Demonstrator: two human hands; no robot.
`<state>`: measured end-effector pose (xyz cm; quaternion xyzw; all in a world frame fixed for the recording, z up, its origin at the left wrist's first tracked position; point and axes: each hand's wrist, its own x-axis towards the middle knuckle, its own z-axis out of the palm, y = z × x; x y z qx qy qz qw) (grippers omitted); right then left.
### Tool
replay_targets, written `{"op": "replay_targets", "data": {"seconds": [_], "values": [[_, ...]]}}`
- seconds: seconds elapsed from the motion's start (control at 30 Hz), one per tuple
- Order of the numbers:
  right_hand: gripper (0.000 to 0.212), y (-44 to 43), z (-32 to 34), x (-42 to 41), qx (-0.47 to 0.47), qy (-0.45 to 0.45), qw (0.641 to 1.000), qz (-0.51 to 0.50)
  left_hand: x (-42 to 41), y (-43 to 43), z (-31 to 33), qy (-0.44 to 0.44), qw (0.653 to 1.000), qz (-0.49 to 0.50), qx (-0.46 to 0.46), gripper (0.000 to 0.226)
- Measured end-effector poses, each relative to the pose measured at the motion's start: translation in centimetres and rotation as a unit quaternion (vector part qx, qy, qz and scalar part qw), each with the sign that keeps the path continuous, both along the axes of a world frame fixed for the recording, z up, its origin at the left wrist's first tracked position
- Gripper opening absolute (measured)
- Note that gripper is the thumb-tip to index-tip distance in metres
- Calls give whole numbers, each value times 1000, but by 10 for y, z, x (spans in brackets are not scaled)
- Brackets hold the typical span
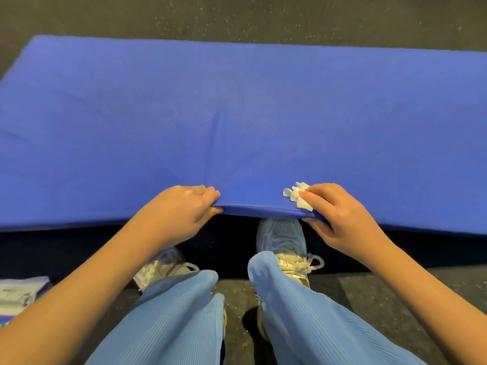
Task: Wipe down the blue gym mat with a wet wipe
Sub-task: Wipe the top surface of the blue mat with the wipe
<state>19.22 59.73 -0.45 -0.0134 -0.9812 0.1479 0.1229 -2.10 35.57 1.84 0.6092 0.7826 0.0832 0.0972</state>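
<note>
I am viewing the blue gym mat [237,114] lying across the dark speckled floor [237,17], spanning the scene from left to right. Both hands are gripping its near edge, which is lifting off the floor between them. The left hand [181,212] is pinching that edge, fingers curling over the top and thumb underneath. The right hand [342,219] is pinching the edge likewise, its fingers trapping a crumpled white wet wipe [296,196] against the mat's top surface. The toe of 1 shoe [282,235] is sitting beneath the raised edge. Light blue trousers [303,312] are filling the near foreground. A printed packet [18,293] is lying on the floor at near left; I cannot read it.
</note>
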Motion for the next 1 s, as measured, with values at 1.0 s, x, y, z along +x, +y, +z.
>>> {"op": "replay_targets", "data": {"seconds": [1.0], "values": [[20, -75, -24, -83, -98, -153, 983, -30, -17, -78, -34, -130, 964, 210, -93, 73]]}}
